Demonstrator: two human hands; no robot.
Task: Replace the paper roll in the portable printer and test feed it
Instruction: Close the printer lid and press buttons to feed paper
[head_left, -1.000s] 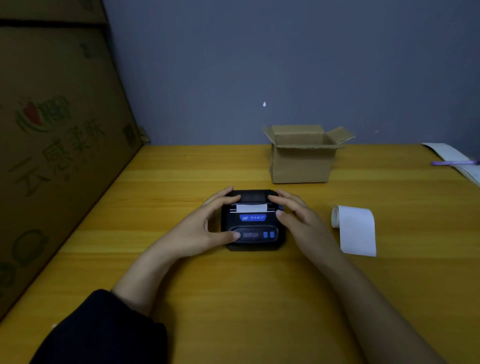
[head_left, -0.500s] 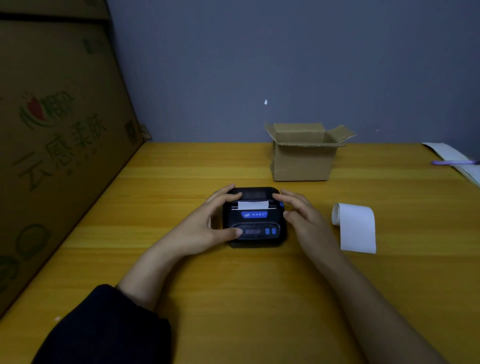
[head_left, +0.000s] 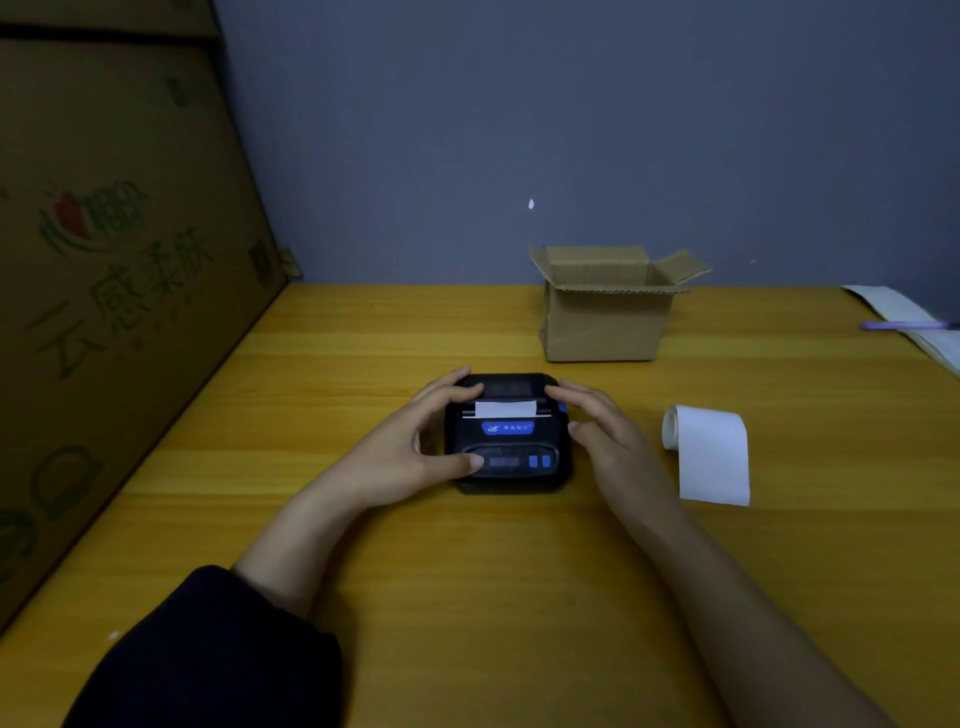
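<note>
A small black portable printer (head_left: 511, 441) lies on the wooden table (head_left: 467, 597), its lid down. A short white paper strip (head_left: 505, 409) sticks out of its slot. My left hand (head_left: 405, 452) grips the printer's left side, fingers over the top rear and thumb on the button at the left of the front panel. My right hand (head_left: 608, 431) rests at the printer's right side with fingers apart, its fingertips touching the lid's right corner. A partly unrolled white paper roll (head_left: 711, 452) lies on the table to the right.
A small open cardboard box (head_left: 605, 322) stands behind the printer near the wall. A large printed carton (head_left: 104, 286) walls off the left side. White sheets with a purple pen (head_left: 904, 326) lie at the far right edge.
My right hand has slid off the top of the lid toward the printer's right side. The left hand keeps its grip with the thumb on the front button. The paper strip looks unchanged.
</note>
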